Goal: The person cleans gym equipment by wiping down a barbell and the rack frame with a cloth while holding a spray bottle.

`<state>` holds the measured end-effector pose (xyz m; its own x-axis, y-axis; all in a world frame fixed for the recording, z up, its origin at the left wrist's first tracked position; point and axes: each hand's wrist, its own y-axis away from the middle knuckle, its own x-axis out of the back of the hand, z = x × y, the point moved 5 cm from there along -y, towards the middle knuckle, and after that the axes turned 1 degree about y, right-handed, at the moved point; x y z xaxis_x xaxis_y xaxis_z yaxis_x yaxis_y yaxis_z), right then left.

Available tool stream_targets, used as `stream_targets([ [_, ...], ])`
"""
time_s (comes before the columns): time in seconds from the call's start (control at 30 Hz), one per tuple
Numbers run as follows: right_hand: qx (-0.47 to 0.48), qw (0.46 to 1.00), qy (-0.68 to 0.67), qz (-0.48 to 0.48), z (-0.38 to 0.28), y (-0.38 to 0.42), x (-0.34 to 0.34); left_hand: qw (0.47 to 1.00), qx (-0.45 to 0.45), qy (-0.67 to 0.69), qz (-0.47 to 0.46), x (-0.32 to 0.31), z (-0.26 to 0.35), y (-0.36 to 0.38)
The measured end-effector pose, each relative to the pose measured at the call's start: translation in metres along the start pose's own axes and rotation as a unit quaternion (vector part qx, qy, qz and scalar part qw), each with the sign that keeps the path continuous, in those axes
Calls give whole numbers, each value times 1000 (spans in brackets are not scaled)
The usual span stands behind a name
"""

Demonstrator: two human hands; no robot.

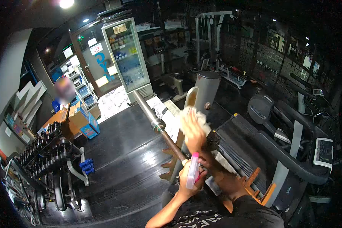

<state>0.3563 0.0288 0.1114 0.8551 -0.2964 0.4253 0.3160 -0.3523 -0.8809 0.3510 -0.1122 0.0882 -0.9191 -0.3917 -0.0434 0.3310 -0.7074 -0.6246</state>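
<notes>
A translucent spray bottle (193, 175) with a pink top is gripped in my left hand (186, 182), right beside the barbell (173, 146). My right hand (194, 131) presses a white cloth (202, 117) with its fingers laid along it. The cloth overlaps the upright (192, 97) of a weight bench rack in this view. The barbell runs from my left hand up and away to its thick silver sleeve (142, 104). Below the bar, a notched metal rack piece (171, 163) shows.
Dumbbells fill a rack (51, 152) at the left, near cardboard boxes (79, 117) and a person (64, 91). A glass-door fridge (127, 57) stands at the back. Treadmills (250, 140) line the right side. An orange wooden frame (256, 186) sits beside my right arm.
</notes>
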Motion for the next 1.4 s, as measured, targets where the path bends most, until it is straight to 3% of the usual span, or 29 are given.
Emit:
stream_targets([
  [0.03,1,1000,-25,4,-2,15,-7,998,-56,-38,-7,0,3,-1],
  [0.07,2,1000,-23,3,2,32,-6,998,-56,-36,-6,0,5,-1],
  [0.1,-30,989,-140,-29,1,39,4,997,-49,-60,-9,0,9,-2],
  [0.17,-92,921,-367,-88,-2,47,24,995,-42,-85,-11,1,8,1],
  [0.23,-122,866,-471,-115,-1,44,33,999,46,25,10,1,-11,8],
  [0.3,-213,904,-366,-56,24,19,40,998,48,31,15,1,-9,7],
  [0.43,-79,922,-310,220,34,-47,89,999,20,-32,17,-2,3,1],
  [0.5,2,947,-265,183,41,-70,80,999,3,-44,-10,-3,3,-3],
  [0.53,53,995,65,60,27,-99,68,997,-15,-58,-40,-4,4,-3],
  [0.57,39,994,85,54,28,-98,61,997,-16,-59,-42,-4,8,-3],
  [0.63,32,990,117,77,25,-94,54,997,68,-22,-6,-3,8,-4],
  [0.67,8,989,136,58,25,-88,54,999,27,-11,31,-4,9,-3],
  [0.8,-27,984,174,26,13,-59,49,999,7,-38,24,-4,7,-2],
  [0.9,-54,989,137,32,13,-31,47,997,73,6,26,-5,6,-2],
  [1.03,-89,990,87,-68,8,17,27,998,35,-43,-26,0,-6,6],
  [1.1,-126,978,-8,-168,7,40,22,997,-1,-82,-16,1,-5,6],
  [1.13,-142,968,-113,-175,9,42,27,996,-3,-82,-15,2,-3,6],
  [1.17,-140,968,-114,-174,12,38,31,997,31,-67,-21,2,-4,7],
  [1.23,-170,955,-232,-78,15,13,52,996,67,-50,-28,0,-1,5],
  [1.3,-131,967,-209,70,13,-25,82,996,3,-79,-34,-2,11,-2],
  [1.37,-95,973,-121,174,20,-54,98,998,5,-59,-10,-3,10,-5],
  [1.4,-80,958,-174,215,22,-67,93,999,6,-39,15,-3,10,-5],
])
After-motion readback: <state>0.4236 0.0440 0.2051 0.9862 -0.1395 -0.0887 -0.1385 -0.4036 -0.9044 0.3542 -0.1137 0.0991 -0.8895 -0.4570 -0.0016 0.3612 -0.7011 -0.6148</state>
